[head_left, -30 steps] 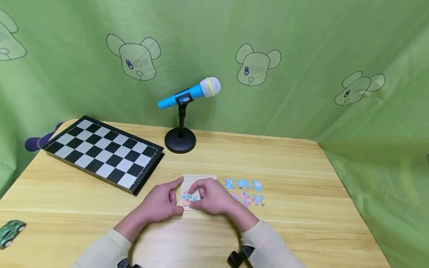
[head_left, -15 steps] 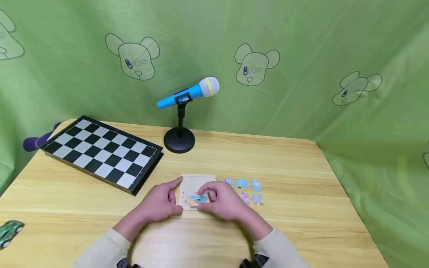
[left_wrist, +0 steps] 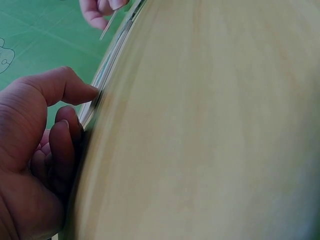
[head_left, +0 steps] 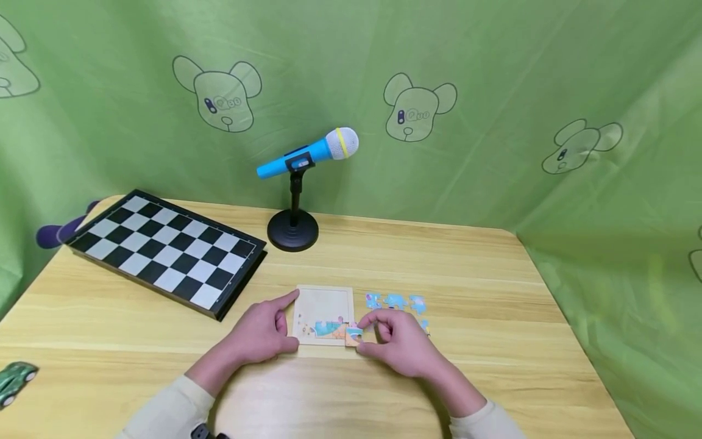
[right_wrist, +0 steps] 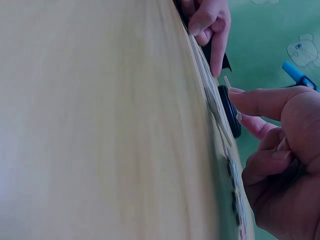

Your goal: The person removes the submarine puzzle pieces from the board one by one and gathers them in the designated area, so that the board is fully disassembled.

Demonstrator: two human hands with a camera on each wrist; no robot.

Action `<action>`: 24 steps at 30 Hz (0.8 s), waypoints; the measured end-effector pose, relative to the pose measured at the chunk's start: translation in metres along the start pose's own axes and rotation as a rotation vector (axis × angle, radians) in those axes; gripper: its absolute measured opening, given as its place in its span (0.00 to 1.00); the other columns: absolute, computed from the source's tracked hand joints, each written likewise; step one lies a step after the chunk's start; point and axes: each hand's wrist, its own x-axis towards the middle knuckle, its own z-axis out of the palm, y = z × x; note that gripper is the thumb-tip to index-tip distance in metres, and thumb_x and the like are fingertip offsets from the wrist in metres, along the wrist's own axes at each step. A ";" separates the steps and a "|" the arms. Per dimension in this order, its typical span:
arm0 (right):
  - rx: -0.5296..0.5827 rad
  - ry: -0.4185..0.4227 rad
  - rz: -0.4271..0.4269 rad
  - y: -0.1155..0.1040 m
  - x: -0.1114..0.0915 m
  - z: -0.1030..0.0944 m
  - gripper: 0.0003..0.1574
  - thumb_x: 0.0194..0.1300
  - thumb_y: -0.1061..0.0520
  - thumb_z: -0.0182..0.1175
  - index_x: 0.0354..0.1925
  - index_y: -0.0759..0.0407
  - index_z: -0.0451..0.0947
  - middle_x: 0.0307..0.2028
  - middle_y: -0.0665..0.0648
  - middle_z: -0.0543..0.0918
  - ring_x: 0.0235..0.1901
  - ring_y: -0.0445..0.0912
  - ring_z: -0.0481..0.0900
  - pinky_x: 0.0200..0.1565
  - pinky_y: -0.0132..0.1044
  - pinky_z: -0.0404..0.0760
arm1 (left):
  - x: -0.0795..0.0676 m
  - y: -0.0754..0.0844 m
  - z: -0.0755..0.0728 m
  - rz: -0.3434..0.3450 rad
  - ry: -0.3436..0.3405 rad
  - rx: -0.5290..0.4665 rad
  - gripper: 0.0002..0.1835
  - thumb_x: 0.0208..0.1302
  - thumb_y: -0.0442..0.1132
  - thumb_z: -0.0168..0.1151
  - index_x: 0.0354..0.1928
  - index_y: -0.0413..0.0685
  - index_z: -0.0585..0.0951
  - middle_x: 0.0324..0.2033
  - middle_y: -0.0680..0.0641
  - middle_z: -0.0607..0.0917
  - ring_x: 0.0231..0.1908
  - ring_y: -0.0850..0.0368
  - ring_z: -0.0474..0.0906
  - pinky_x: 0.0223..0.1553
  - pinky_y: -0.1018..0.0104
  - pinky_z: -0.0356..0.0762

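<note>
A square wooden puzzle tray [head_left: 323,303] lies on the table in the head view. Several joined puzzle pieces [head_left: 328,330] sit along its lower side. Between thumb and index finger, my right hand [head_left: 403,341] pinches a puzzle piece [head_left: 353,335] at the tray's lower right corner. In the right wrist view that piece is edge-on and slightly raised. My left hand [head_left: 262,332] rests at the tray's left side, index finger at the upper corner and thumb at the lower one. Loose puzzle pieces [head_left: 395,300] lie right of the tray, some hidden behind my right hand.
A folding chessboard [head_left: 170,247] lies at the left back. Behind the tray stands a blue toy microphone [head_left: 307,157] on a black stand [head_left: 293,230]. A green toy car [head_left: 16,383] is at the left edge. Green cloth [head_left: 329,73] hangs behind the table.
My right hand has moved right from the tray's lower middle to its lower right corner, carrying the piece and uncovering the joined pieces. The left hand has stayed at the tray's left side.
</note>
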 end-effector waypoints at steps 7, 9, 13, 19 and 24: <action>0.022 0.029 0.005 0.011 -0.014 -0.009 0.17 0.53 0.55 0.77 0.42 0.53 0.85 0.15 0.43 0.57 0.17 0.36 0.55 0.39 0.34 0.73 | 0.000 0.000 0.001 0.001 0.007 -0.008 0.51 0.41 0.35 0.72 0.74 0.40 0.65 0.15 0.54 0.76 0.16 0.58 0.71 0.20 0.66 0.64; 0.016 0.028 0.013 0.014 -0.017 -0.010 0.18 0.53 0.54 0.78 0.42 0.53 0.85 0.15 0.43 0.58 0.17 0.36 0.55 0.36 0.34 0.72 | 0.000 0.000 0.001 0.001 0.005 -0.014 0.51 0.41 0.34 0.72 0.74 0.40 0.65 0.15 0.54 0.76 0.15 0.58 0.72 0.20 0.66 0.64; 0.001 0.020 0.019 0.019 -0.023 -0.012 0.18 0.52 0.55 0.78 0.41 0.52 0.85 0.15 0.43 0.58 0.17 0.35 0.55 0.36 0.34 0.72 | 0.000 -0.001 0.002 0.002 0.004 -0.020 0.51 0.41 0.34 0.72 0.74 0.40 0.65 0.15 0.54 0.76 0.15 0.58 0.72 0.20 0.66 0.64; -0.052 0.016 0.016 0.028 -0.028 -0.014 0.17 0.50 0.55 0.79 0.40 0.50 0.85 0.15 0.42 0.56 0.17 0.35 0.54 0.39 0.35 0.73 | 0.000 -0.001 0.002 -0.006 0.004 -0.020 0.51 0.41 0.34 0.72 0.74 0.41 0.65 0.15 0.53 0.76 0.15 0.57 0.72 0.20 0.66 0.64; -0.074 0.017 0.039 0.029 -0.029 -0.016 0.18 0.50 0.54 0.80 0.40 0.49 0.85 0.15 0.41 0.56 0.17 0.34 0.54 0.41 0.35 0.73 | 0.000 -0.001 0.002 -0.013 0.003 -0.025 0.51 0.41 0.34 0.72 0.74 0.42 0.65 0.15 0.53 0.76 0.15 0.57 0.72 0.20 0.66 0.64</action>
